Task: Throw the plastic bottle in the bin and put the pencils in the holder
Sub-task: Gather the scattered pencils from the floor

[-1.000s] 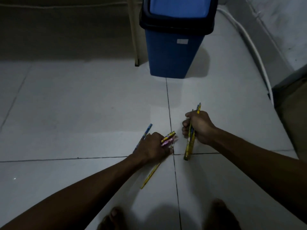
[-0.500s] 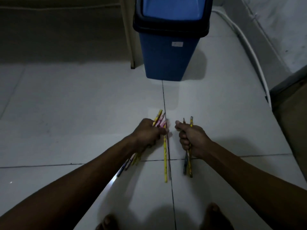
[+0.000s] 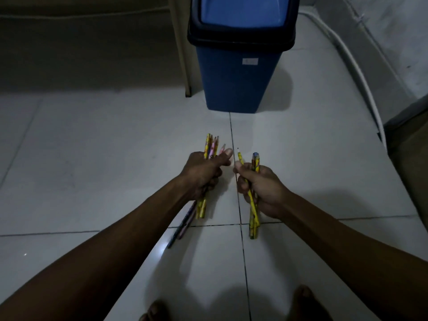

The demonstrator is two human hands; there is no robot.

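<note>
My left hand is closed around a bundle of several pencils, yellow, pink and dark ones, whose tips stick out above the fist and whose ends hang below it. Close beside it, my right hand grips a smaller bunch of yellow patterned pencils, held roughly upright above the white tiled floor. The blue bin with a black rim and blue swing lid stands straight ahead, beyond both hands. No plastic bottle and no pencil holder appear in view.
A pale furniture leg stands just left of the bin. A white pipe runs along the wall at the right. A dark edge of furniture sits at the far right. My bare toes show at the bottom.
Both hands have risen off the floor with their pencils and drawn closer together. The loose yellow pencil that lay between them now sits in my right hand.
</note>
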